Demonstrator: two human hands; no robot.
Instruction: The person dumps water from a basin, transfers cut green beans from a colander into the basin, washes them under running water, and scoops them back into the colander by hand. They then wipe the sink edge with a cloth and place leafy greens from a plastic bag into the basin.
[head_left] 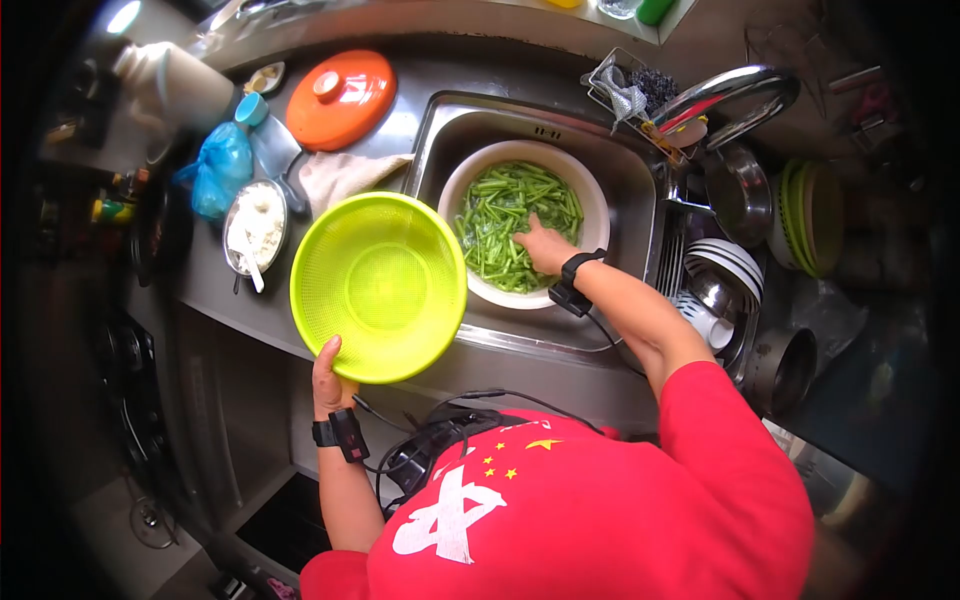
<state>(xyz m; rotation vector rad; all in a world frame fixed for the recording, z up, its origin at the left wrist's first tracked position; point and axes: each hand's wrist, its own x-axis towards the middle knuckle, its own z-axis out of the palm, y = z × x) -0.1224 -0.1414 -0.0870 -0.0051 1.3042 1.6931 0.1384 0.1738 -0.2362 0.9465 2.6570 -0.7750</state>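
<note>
Left hand (328,380) grips lime-green mesh colander (378,285) by near rim, just left of white basin (598,205). Right hand (547,248) is in cut green stems (510,200) inside basin, basin in steel sink (634,215); can't tell whether it's clasping any.

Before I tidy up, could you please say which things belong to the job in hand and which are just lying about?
In use: green colander, held by the left hand; green stems, touched by the right hand; pale basin; sink.
Apparently lying about: orange lid; blue bag; cloth.
</note>
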